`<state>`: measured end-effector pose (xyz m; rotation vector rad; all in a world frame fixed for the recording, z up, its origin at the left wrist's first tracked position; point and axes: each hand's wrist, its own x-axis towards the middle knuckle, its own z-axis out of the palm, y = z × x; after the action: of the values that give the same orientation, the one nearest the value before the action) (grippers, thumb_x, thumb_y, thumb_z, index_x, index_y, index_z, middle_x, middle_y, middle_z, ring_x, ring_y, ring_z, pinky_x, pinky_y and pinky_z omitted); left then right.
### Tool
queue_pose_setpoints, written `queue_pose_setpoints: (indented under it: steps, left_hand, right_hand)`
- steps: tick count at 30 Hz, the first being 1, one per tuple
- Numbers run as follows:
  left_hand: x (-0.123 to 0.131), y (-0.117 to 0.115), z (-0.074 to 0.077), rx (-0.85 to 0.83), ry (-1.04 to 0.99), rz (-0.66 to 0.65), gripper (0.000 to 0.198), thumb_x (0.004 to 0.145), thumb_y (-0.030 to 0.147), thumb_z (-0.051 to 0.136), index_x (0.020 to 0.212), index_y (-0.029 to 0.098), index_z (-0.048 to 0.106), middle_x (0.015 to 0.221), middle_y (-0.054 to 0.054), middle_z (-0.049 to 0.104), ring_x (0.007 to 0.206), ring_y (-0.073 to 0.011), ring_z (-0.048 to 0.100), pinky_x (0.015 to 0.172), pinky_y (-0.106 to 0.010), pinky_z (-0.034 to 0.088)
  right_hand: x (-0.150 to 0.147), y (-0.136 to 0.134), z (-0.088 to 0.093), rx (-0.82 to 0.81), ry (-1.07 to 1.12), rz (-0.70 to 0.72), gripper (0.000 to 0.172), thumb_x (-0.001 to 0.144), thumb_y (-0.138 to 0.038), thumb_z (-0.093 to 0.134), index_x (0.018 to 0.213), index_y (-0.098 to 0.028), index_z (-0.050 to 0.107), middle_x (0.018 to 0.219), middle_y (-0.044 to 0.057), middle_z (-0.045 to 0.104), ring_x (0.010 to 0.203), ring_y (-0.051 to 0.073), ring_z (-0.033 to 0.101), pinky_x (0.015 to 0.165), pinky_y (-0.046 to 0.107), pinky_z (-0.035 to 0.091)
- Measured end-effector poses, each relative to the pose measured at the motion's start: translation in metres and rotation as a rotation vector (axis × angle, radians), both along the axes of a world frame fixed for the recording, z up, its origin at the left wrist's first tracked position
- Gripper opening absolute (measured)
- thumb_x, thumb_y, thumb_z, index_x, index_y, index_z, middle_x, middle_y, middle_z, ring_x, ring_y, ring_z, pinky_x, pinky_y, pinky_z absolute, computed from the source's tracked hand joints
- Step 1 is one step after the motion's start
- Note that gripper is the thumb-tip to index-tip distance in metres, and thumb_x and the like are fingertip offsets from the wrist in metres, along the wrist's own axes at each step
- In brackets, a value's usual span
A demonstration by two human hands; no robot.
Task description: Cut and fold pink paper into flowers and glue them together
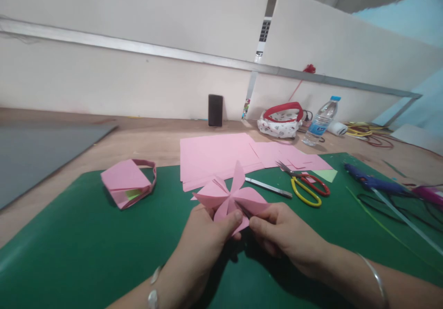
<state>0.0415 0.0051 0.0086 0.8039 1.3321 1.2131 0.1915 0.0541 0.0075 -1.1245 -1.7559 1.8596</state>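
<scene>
Currently holding a pink paper flower [231, 198] above the green mat [121, 244], at the lower centre of the frame, between left hand [206, 230] and right hand [289, 230]. Gripping its lower-left petals with the left fingers [204, 211], thumb [231, 222] across the front; pinching its lower-right edge with the right fingers [261, 226]. With pink sheets [216, 154] just beyond and red-and-yellow scissors [293, 176] right of centre.
</scene>
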Motion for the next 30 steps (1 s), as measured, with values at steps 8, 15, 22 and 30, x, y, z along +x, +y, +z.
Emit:
queue_pose_setpoints:
  steps: [8,15,22,30]
  left_hand:
    - [-0.0026,0.0045,-0.0027,-0.023,0.038,-0.115,0.021,0.066,0.032,0.068,0.073,0.013,0.065,0.048,0.003,0.053,0.044,-0.0101,0.046,0.041,-0.02,0.036]
    - [-0.0022,0.0044,-0.0021,0.017,0.007,-0.098,0.017,0.065,0.028,0.069,0.075,0.013,0.068,0.047,0.003,0.054,0.044,-0.0092,0.046,0.04,-0.019,0.033]
    - [-0.0003,0.003,-0.0009,0.039,-0.062,-0.105,0.013,0.065,0.025,0.071,0.06,0.015,0.065,0.046,0.004,0.053,0.045,-0.0075,0.043,0.041,-0.017,0.032]
    - [0.0035,-0.0004,0.0002,-0.002,-0.11,-0.091,0.005,0.068,0.018,0.068,0.064,0.015,0.068,0.048,0.004,0.054,0.047,-0.0078,0.044,0.044,-0.018,0.033]
  right_hand:
    - [0.0017,0.0013,0.0018,0.031,0.083,0.043,0.029,0.086,-0.038,0.056,0.082,-0.011,0.064,0.05,-0.007,0.039,0.039,0.003,0.03,0.036,0.017,0.019]
    - [0.0021,-0.0001,0.0008,0.034,0.106,0.049,0.03,0.086,-0.04,0.056,0.085,-0.011,0.065,0.05,-0.007,0.039,0.04,0.004,0.029,0.036,0.018,0.019]
    - [0.0018,0.0,0.0006,0.008,0.129,0.025,0.03,0.085,-0.04,0.057,0.076,-0.012,0.062,0.05,-0.007,0.039,0.04,0.004,0.029,0.037,0.018,0.018]
    - [0.0013,-0.0011,0.0022,0.001,0.126,0.033,0.036,0.083,-0.046,0.058,0.073,-0.011,0.061,0.05,-0.006,0.039,0.04,0.004,0.028,0.037,0.019,0.017]
